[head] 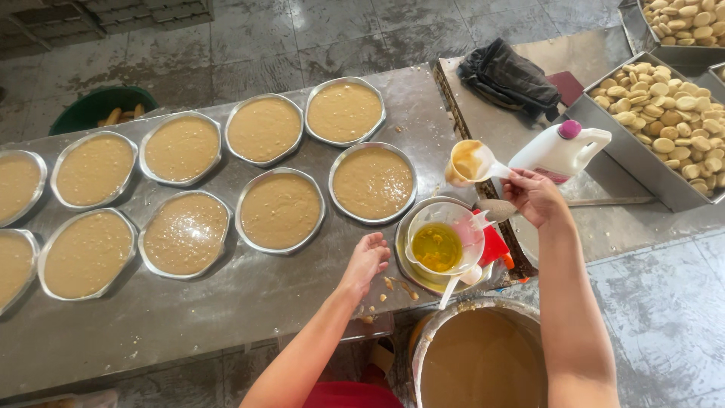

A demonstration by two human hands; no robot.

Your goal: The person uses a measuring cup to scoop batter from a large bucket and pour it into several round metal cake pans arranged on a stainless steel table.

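My right hand (532, 196) grips the handle of a white scoop (468, 161) smeared with tan batter, held above the table's right end. Just below it a clear plastic jug (436, 245) with yellow oil sits inside a round metal pan (402, 249), with a red plastic piece (495, 245) beside it. My left hand (366, 261) rests on the steel table (226, 310) just left of that pan, holding nothing, fingers loosely bent. Several round metal pans filled with tan batter, one of them (372, 181) close to the jug, lie in two rows across the table.
A large pot of batter (483, 359) stands below the table edge by my arms. A white bottle with a pink cap (559, 151), a black cloth (510, 75) and trays of round biscuits (672, 113) lie to the right. A green bucket (91, 109) stands on the floor at far left.
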